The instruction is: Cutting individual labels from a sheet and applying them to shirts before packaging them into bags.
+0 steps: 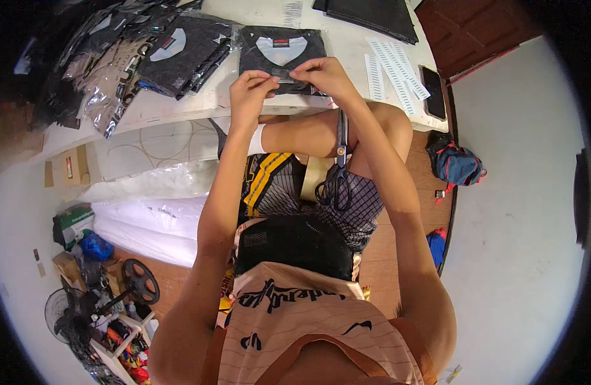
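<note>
A folded black jersey with a pale neck panel [281,50] lies in a clear plastic bag on the white table [346,62]. Over its lower part, my left hand [255,89] and my right hand [324,79] face each other with pinched fingertips. A small, pale, see-through piece seems to span the narrow gap between them; its kind is unclear. To the left are a stack of bagged black jerseys [192,50] and a pile of bagged garments [115,62]. Printed paper strips [394,67] lie to the right.
Near the table's right edge lies a smartphone [434,91], with black folded sheets [372,17] farther back. Black-handled scissors [341,163] are over my lap, by my crossed legs. A blue bag [459,163] is on the floor at right; a fan [64,313] stands lower left.
</note>
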Available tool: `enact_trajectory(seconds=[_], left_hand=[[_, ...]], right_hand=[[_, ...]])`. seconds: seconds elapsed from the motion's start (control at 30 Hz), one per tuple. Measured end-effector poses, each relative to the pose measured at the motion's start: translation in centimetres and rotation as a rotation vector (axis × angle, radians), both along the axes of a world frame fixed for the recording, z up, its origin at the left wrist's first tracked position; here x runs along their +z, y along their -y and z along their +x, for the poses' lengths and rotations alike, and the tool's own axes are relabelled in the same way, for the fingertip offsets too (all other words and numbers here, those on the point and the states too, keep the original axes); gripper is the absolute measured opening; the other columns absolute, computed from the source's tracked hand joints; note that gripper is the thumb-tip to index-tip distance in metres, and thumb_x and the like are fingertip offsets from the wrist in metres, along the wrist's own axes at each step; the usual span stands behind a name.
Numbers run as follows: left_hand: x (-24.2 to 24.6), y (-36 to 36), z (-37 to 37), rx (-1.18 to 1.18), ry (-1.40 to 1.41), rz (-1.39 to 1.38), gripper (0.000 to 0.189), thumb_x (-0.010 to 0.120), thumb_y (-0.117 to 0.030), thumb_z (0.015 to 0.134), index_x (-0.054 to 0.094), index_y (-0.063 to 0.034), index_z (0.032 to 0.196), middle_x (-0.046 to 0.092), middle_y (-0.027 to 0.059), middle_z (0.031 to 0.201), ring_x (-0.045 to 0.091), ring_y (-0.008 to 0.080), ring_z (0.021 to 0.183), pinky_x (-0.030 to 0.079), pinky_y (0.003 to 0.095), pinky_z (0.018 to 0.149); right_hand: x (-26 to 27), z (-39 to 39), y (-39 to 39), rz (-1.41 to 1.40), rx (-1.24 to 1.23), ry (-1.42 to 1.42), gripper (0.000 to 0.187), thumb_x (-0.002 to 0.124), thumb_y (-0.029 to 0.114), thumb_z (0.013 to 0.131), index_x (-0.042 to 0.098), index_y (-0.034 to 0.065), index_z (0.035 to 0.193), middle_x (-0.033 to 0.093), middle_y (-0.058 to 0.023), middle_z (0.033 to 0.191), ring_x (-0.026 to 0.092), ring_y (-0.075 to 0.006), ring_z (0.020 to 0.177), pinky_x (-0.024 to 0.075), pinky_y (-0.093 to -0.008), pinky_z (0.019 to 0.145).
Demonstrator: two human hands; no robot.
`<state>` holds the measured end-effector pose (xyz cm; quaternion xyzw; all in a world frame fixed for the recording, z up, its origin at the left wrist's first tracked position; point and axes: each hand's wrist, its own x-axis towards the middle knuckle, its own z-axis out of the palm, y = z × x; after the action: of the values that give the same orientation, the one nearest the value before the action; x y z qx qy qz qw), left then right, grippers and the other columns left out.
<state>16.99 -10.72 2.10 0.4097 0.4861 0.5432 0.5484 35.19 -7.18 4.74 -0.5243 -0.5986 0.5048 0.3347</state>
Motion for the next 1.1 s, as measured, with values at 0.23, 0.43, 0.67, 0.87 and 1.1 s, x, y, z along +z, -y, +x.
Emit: enact_trajectory(seconds=[0.23,0.43,0.67,0.87,1.1], left_hand=[[0.5,-0.3,0.2,0.012,0.099,-0.161,0.020,0.071,-0.009,0.080,0.057,-0.0014,0.093,0.067,0.0111,0.092,0.066,0.0171,0.082,0.051,0.0264,0.068],[-1.3,-0.9,0.0,0.024,-0.018,-0.063,0.020,0.070,-0.002,0.079,0.057,-0.0004,0.093,0.067,0.0101,0.087,0.065,0.0163,0.079,0.050,0.0253,0.065],[-1.9,-1.2,-0.2,0.054,-0.140,0.042,0.015,0.069,-0.002,0.080,0.060,0.0004,0.091,0.066,0.0095,0.085,0.065,0.0150,0.075,0.049,0.0238,0.063],[-0.2,-1.0,-0.3,0.060,-0.019,-0.179,0.019,0.070,-0.014,0.082,0.063,0.0008,0.093,0.066,0.0071,0.083,0.060,0.0116,0.066,0.043,0.0222,0.055],[-0.6,-1.1,-1.1,-0.127,-0.087,-0.139,0.019,0.069,-0.016,0.083,0.066,0.0003,0.092,0.065,0.0051,0.084,0.057,0.0098,0.067,0.040,0.0213,0.055]], right_hand=[[-1.1,0.3,-0.2,0.057,-0.003,0.031,0.018,0.073,0.021,0.077,0.072,0.0054,0.085,0.061,0.0025,0.066,0.049,-0.0035,0.055,0.0357,-0.0182,0.046],[-2.2,0.0,-0.8,0.082,-0.001,-0.016,0.017,0.073,0.020,0.078,0.073,0.0053,0.086,0.060,0.0028,0.064,0.048,-0.0038,0.052,0.0361,-0.0189,0.045],[-2.2,-0.2,-1.4,0.171,-0.031,0.120,0.019,0.075,0.019,0.076,0.073,0.0030,0.085,0.061,0.0021,0.066,0.047,-0.0036,0.057,0.0383,-0.0215,0.050],[-2.1,0.1,-1.1,0.102,-0.005,0.012,0.019,0.075,0.021,0.076,0.073,0.0052,0.086,0.061,0.0030,0.068,0.048,-0.0038,0.060,0.0380,-0.0207,0.053],[-1.7,0.4,-1.0,0.002,0.051,-0.112,0.016,0.074,0.021,0.078,0.072,0.0081,0.087,0.060,0.0047,0.070,0.050,-0.0031,0.062,0.0357,-0.0193,0.052]])
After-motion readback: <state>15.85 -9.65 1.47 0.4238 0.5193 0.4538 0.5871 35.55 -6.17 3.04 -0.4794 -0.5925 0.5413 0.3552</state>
